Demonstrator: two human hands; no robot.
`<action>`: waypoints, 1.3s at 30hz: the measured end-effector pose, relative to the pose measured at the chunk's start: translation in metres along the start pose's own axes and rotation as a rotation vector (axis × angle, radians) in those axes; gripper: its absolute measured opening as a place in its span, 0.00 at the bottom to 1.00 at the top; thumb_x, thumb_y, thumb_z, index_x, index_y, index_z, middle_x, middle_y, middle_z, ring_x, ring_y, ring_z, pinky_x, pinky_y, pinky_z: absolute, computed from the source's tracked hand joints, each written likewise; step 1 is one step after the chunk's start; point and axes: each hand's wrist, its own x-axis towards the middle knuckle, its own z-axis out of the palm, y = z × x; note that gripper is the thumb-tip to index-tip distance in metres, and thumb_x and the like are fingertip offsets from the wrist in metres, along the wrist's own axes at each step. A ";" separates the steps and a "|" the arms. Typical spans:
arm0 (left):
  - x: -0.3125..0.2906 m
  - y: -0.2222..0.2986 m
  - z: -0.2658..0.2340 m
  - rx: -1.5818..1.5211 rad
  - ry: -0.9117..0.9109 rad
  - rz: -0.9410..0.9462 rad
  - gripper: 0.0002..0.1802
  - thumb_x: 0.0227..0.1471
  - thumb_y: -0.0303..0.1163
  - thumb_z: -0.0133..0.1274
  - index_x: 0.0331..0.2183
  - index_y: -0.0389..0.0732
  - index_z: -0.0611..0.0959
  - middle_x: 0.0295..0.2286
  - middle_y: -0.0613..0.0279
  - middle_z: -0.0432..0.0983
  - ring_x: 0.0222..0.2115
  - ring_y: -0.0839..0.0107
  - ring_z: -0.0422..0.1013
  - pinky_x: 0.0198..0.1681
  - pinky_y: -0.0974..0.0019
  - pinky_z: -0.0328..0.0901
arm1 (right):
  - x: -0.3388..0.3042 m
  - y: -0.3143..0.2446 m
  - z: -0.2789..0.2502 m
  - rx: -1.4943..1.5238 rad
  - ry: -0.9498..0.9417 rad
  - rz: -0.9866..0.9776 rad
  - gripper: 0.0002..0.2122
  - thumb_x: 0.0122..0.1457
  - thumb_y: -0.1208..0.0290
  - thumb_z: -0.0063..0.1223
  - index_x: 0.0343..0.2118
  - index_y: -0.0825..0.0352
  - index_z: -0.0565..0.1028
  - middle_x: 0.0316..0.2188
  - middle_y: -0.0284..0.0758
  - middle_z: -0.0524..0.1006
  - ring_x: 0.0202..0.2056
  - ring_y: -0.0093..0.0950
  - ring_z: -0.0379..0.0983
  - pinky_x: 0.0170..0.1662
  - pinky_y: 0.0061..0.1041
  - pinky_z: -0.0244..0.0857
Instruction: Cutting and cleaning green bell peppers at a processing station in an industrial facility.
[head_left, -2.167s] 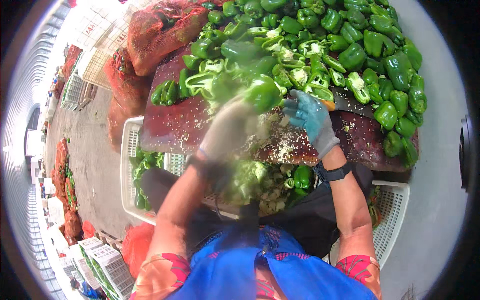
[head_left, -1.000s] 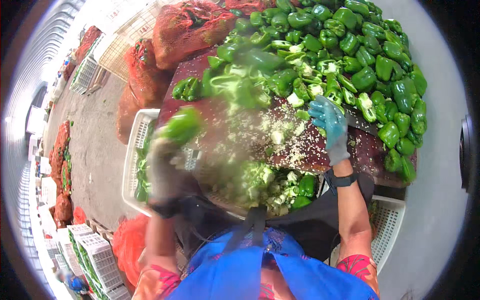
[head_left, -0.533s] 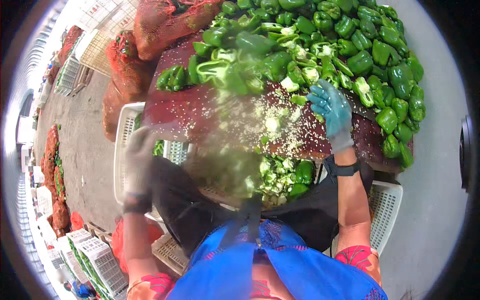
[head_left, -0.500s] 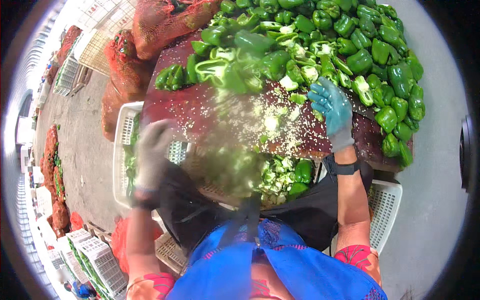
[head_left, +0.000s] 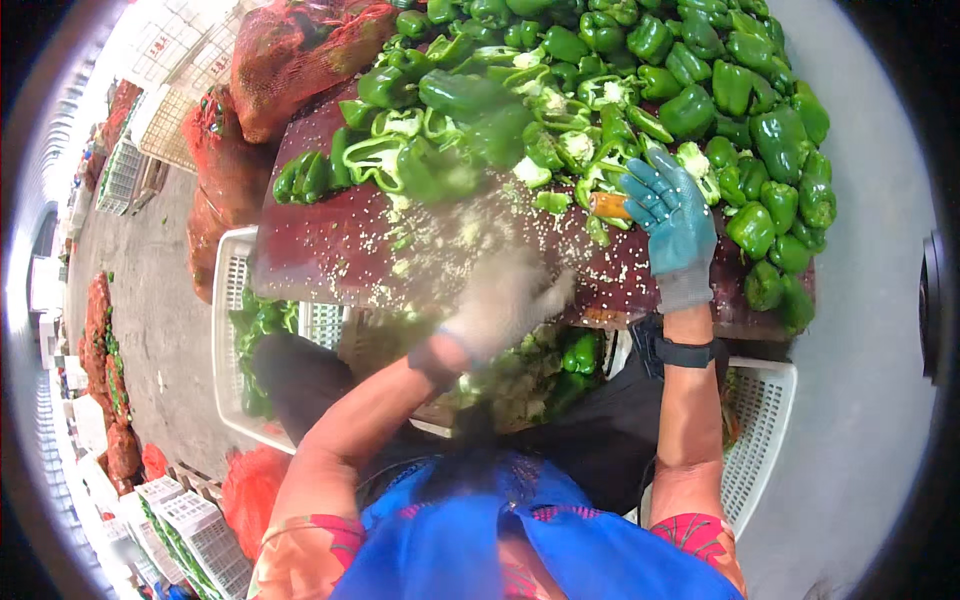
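My left hand (head_left: 508, 300), in a pale knit glove and smeared by motion, hangs over the table's front edge near the middle. Its thumb points right; whether it holds anything cannot be made out. My right hand (head_left: 672, 215) wears a teal-coated glove and lies palm-down by the pile, fingers stretched toward the upper left. From beneath those fingers an orange-brown cylindrical piece (head_left: 608, 206) juts out, perhaps a handle; its other end is hidden. Cut green peppers (head_left: 375, 162) and pale cores (head_left: 576, 148) lie beyond my hands. Seeds are strewn over the dark red tabletop (head_left: 330, 240).
Whole green peppers (head_left: 735, 88) are heaped at the back and right. Red mesh sacks (head_left: 285, 70) stand at far left. A white crate (head_left: 235, 330) with green pieces is left of my legs; another crate (head_left: 765, 430) is at right. Pepper scraps (head_left: 525, 375) sit below the table edge.
My left hand has swung from the left side to the middle over the table edge. My right hand has shifted slightly, and the orange-brown piece now shows beside its fingers.
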 end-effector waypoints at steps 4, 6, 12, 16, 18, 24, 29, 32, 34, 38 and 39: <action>0.050 -0.011 -0.009 0.124 0.276 0.017 0.08 0.52 0.36 0.56 0.31 0.41 0.82 0.34 0.52 0.75 0.32 0.52 0.76 0.34 0.50 0.71 | 0.002 0.003 0.000 0.005 -0.106 -0.052 0.23 0.70 0.57 0.38 0.59 0.67 0.71 0.51 0.42 0.78 0.47 0.32 0.79 0.45 0.26 0.75; 0.071 -0.007 -0.005 0.107 0.200 -0.074 0.08 0.52 0.35 0.56 0.34 0.42 0.82 0.35 0.52 0.75 0.33 0.51 0.76 0.35 0.50 0.71 | 0.004 0.002 0.002 0.010 -0.074 -0.033 0.23 0.70 0.57 0.38 0.59 0.67 0.71 0.51 0.42 0.79 0.47 0.32 0.79 0.45 0.26 0.75; 0.077 0.002 0.004 -0.003 -0.262 -0.373 0.21 0.50 0.41 0.60 0.42 0.41 0.77 0.40 0.45 0.75 0.39 0.46 0.76 0.42 0.48 0.72 | 0.000 -0.003 -0.002 0.050 -0.001 0.041 0.23 0.70 0.56 0.40 0.59 0.66 0.71 0.51 0.42 0.79 0.47 0.32 0.79 0.47 0.28 0.74; 0.045 -0.071 0.050 -0.132 -0.078 -0.237 0.16 0.52 0.39 0.59 0.42 0.43 0.82 0.37 0.52 0.79 0.38 0.54 0.77 0.43 0.55 0.72 | -0.002 -0.001 0.007 0.062 -0.013 0.063 0.22 0.69 0.56 0.41 0.59 0.67 0.71 0.49 0.41 0.80 0.47 0.31 0.79 0.47 0.27 0.74; 0.033 -0.093 0.069 -0.230 0.040 -0.143 0.14 0.54 0.37 0.58 0.42 0.45 0.85 0.36 0.56 0.82 0.38 0.59 0.78 0.43 0.59 0.72 | -0.003 0.003 0.010 0.035 -0.077 0.065 0.21 0.69 0.58 0.42 0.57 0.67 0.72 0.48 0.41 0.80 0.46 0.31 0.80 0.47 0.28 0.74; 0.079 -0.075 0.009 -1.044 0.137 -0.662 0.20 0.55 0.35 0.52 0.48 0.36 0.79 0.30 0.57 0.77 0.26 0.69 0.74 0.27 0.64 0.69 | -0.004 0.015 0.023 -0.127 -0.170 0.204 0.20 0.68 0.57 0.46 0.55 0.64 0.75 0.44 0.40 0.82 0.41 0.30 0.81 0.41 0.26 0.74; 0.103 -0.044 -0.008 -0.796 -0.015 -0.656 0.21 0.54 0.37 0.56 0.44 0.32 0.79 0.29 0.55 0.78 0.24 0.67 0.74 0.27 0.61 0.70 | 0.002 0.054 0.012 -0.347 -0.265 0.366 0.21 0.68 0.53 0.48 0.57 0.60 0.73 0.46 0.39 0.80 0.39 0.29 0.80 0.38 0.27 0.74; 0.100 -0.054 -0.003 -0.522 -0.057 -0.579 0.21 0.53 0.39 0.57 0.43 0.32 0.79 0.29 0.54 0.79 0.25 0.66 0.74 0.29 0.59 0.70 | 0.004 0.074 0.011 -0.360 -0.308 0.291 0.22 0.69 0.54 0.47 0.61 0.59 0.70 0.48 0.40 0.78 0.39 0.29 0.80 0.39 0.29 0.75; 0.087 -0.083 0.019 -0.431 -0.100 -0.255 0.22 0.53 0.39 0.57 0.44 0.32 0.79 0.34 0.52 0.79 0.31 0.64 0.74 0.33 0.58 0.71 | 0.004 0.073 0.018 -0.395 -0.299 0.285 0.23 0.69 0.55 0.47 0.63 0.59 0.66 0.48 0.40 0.77 0.39 0.29 0.79 0.40 0.28 0.74; 0.042 -0.041 -0.023 -1.190 -0.010 -0.680 0.17 0.61 0.36 0.54 0.47 0.35 0.81 0.39 0.59 0.81 0.36 0.68 0.76 0.42 0.64 0.73 | -0.009 0.066 0.020 -0.339 -0.235 0.278 0.24 0.69 0.56 0.47 0.64 0.61 0.65 0.50 0.40 0.77 0.41 0.30 0.79 0.41 0.29 0.73; 0.029 -0.061 -0.015 -1.192 -0.007 -0.680 0.17 0.61 0.36 0.54 0.47 0.35 0.81 0.39 0.59 0.81 0.36 0.68 0.76 0.42 0.64 0.73 | -0.011 0.070 0.018 -0.474 -0.344 0.086 0.26 0.69 0.56 0.47 0.65 0.62 0.63 0.52 0.40 0.76 0.45 0.32 0.78 0.45 0.31 0.72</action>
